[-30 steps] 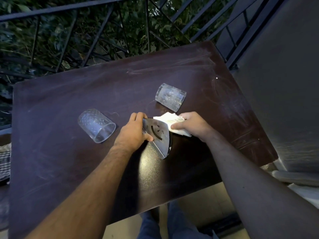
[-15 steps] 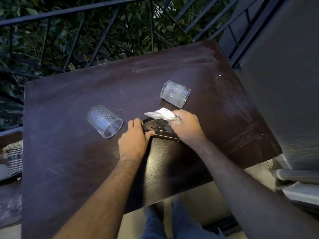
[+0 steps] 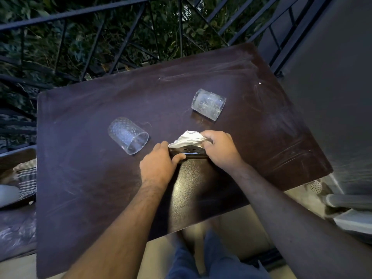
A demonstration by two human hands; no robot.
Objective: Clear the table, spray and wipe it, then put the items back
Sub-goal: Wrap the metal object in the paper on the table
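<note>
A dark brown table (image 3: 84,178) fills the view. At its middle stands a metal napkin holder (image 3: 189,153), seen edge-on. My left hand (image 3: 159,166) grips its left end. My right hand (image 3: 219,152) covers its right end and pinches white paper napkins (image 3: 187,139) that stick out of the holder's top. Two patterned glasses lie on their sides: one (image 3: 127,135) left of my hands, mouth toward me, and one (image 3: 208,104) farther back on the right.
A black metal railing (image 3: 128,37) with foliage behind runs along the table's far edge. A grey wall (image 3: 332,87) stands on the right. A woven basket (image 3: 26,178) sits left of the table. My legs (image 3: 201,258) show below the near edge.
The napkin holder has tipped from showing its smiley face to standing edge-on. My right hand has brought the napkins up over its top. The view shifted slightly right.
</note>
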